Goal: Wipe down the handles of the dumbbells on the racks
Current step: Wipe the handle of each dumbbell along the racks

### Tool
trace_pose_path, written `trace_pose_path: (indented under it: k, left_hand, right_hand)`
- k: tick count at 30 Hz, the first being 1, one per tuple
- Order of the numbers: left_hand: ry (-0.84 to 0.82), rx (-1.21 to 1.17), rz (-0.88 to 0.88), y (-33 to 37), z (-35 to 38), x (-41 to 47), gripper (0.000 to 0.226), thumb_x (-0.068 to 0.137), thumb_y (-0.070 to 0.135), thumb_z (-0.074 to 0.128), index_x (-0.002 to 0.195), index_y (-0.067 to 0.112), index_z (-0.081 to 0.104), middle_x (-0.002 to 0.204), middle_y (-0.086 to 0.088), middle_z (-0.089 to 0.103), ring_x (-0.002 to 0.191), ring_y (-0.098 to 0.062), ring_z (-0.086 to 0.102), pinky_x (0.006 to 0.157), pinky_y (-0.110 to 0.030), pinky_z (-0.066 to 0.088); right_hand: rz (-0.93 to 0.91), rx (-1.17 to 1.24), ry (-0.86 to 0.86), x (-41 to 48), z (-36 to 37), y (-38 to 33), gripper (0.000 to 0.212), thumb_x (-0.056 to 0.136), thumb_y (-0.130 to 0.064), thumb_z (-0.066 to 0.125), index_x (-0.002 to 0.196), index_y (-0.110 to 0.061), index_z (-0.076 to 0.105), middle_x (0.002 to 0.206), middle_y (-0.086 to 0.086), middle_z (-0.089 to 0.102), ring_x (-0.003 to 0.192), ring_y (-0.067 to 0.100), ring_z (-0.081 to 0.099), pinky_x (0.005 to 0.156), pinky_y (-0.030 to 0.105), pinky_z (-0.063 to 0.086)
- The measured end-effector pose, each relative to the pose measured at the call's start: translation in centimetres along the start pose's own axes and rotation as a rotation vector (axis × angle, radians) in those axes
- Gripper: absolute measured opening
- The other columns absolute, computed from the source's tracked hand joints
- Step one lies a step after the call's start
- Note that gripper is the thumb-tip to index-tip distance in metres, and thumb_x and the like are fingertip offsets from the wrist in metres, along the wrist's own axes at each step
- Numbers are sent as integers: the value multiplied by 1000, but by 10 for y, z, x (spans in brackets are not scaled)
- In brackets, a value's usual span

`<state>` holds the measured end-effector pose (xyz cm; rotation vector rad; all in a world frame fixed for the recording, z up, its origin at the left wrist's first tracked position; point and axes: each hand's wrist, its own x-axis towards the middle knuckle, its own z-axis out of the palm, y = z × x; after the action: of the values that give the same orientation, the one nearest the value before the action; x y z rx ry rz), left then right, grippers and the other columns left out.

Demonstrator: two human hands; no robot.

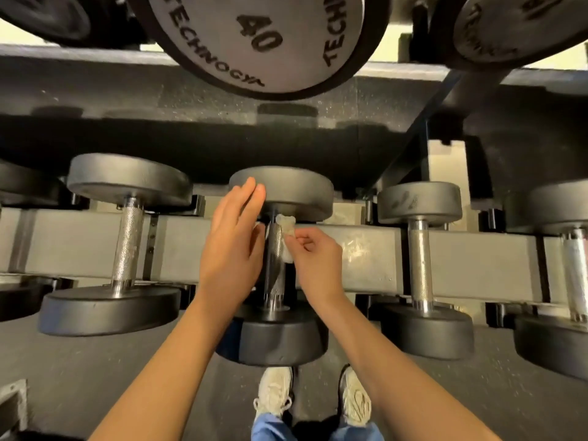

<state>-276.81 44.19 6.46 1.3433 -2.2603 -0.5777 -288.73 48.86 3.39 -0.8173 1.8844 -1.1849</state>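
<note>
A black dumbbell with a knurled steel handle [274,272] lies across the grey rack rail [369,253] in front of me. A small white wipe [284,237] is draped over the upper part of that handle. My right hand [313,259] pinches the wipe with curled fingers on the handle's right side. My left hand [234,237] is on the handle's left side, fingers straight and reaching up to the far weight head [286,186]; a bit of white wipe shows at its palm edge.
More dumbbells lie on the same rail, to the left [127,243] and the right [420,265], [572,268]. A large dumbbell marked 40 [254,36] hangs over from the upper shelf. My shoes [273,396] stand on the dark floor under the rack.
</note>
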Motion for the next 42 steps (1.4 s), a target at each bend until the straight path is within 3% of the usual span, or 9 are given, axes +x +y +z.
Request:
trace_pose_path:
  k: [3,6,11,14,20,29,33,37,42]
  left_hand:
    - [-47,14,-19,-3,-4,0,56,97,13,46,149,19,27,157,1,23,145,-18,17,115,-22,9]
    - [-122,39,47,-8,-17,5,55,97,13,47,148,15,29,156,-3,26,143,-21,21,115,-33,18]
    - [-213,20,91,-14,-30,9,59,96,15,50,149,20,26,157,4,21,144,-14,16,114,-25,12]
    - [-203,-6,115,-17,-29,8,59,95,13,53,149,19,28,157,3,24,144,-15,19,114,-24,11]
    - [-198,-79,102,-15,-28,6,58,96,12,52,148,17,28,155,6,20,144,-13,15,115,-24,8]
    - [-241,-83,121,-21,-31,9,62,95,15,54,149,20,26,156,10,16,144,-9,11,115,-22,7]
    - [-245,-108,137,-24,-30,9,65,94,16,56,149,23,22,151,18,8,142,-3,4,109,-9,-2]
    - [-260,-126,152,-28,-31,10,67,93,15,57,148,25,21,153,17,9,142,-1,3,108,-4,-5]
    - [-290,-118,169,-31,-35,12,66,94,18,56,148,28,21,154,18,9,140,3,-1,108,-7,-4]
  right_hand:
    - [40,-14,-41,-15,-4,9,19,87,-15,67,72,-24,64,68,-6,63,66,9,59,70,29,51]
    - [23,-94,-61,-19,-4,5,16,87,-15,66,73,-9,68,70,7,67,70,24,62,70,38,52]
    - [56,-29,110,12,8,-21,11,86,-12,68,75,-11,67,70,3,65,67,10,57,68,19,47]
    - [90,-45,129,11,11,-21,12,86,-17,69,75,-16,65,66,-11,60,61,-1,54,62,10,43]
    - [145,-238,-9,-22,0,-9,5,83,-10,70,80,-11,66,67,-13,55,63,0,51,68,16,41]
    - [-4,-260,195,6,16,-19,8,87,-23,66,83,-16,67,74,-5,64,70,6,57,65,18,43]
    - [123,-260,58,-21,10,-13,4,85,-15,68,85,-11,67,77,-2,65,72,9,60,72,24,49]
    - [48,-515,-113,-35,7,-15,6,84,-10,66,85,-5,65,78,-2,59,73,12,55,66,21,41]
    - [67,-368,70,-16,19,-29,16,85,-20,69,73,-13,62,66,-6,58,60,5,54,60,23,45]
